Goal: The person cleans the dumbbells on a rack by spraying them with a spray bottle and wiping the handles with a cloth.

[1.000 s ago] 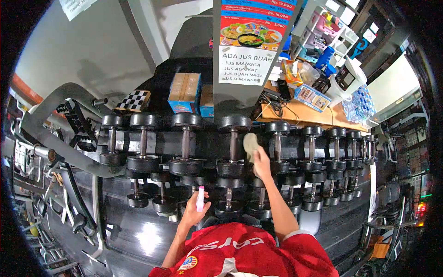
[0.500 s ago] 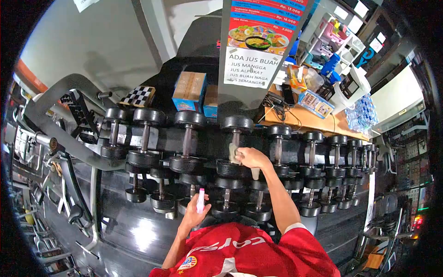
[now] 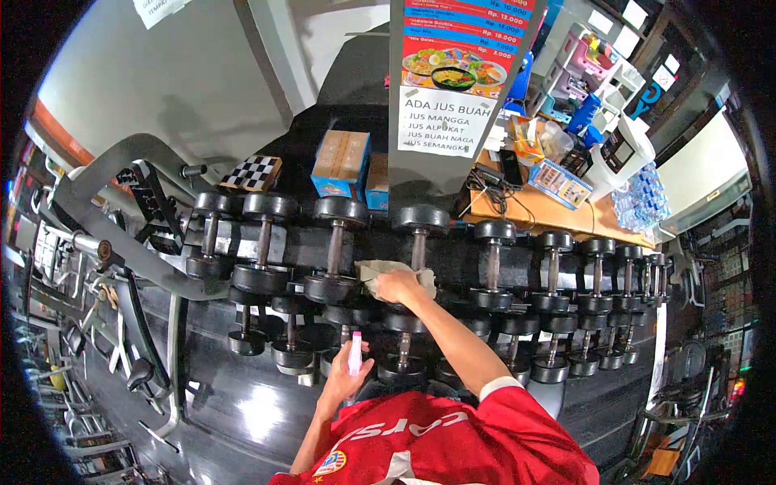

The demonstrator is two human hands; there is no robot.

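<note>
My right hand (image 3: 402,286) presses a beige cloth (image 3: 378,272) against the near end of a black dumbbell (image 3: 419,234) on the upper row of the rack. The cloth spreads to the left of my fingers, toward the neighbouring dumbbell (image 3: 334,250). Lower down, close to my chest, my left hand (image 3: 346,378) grips a small spray bottle with a pink top (image 3: 354,353), held upright in front of the lower row of dumbbells (image 3: 402,356).
A two-tier black rack (image 3: 283,242) carries several dumbbells, shrinking in size to the right. Behind it stand a pillar with a juice menu sign (image 3: 440,121), cardboard boxes (image 3: 342,164) and a wooden counter (image 3: 558,210) with clutter. A grey gym machine (image 3: 105,226) stands at left.
My right hand with the cloth moved left and down, from between two upper dumbbells to the handle, then onto the near end of the middle one. The left hand stayed put.
</note>
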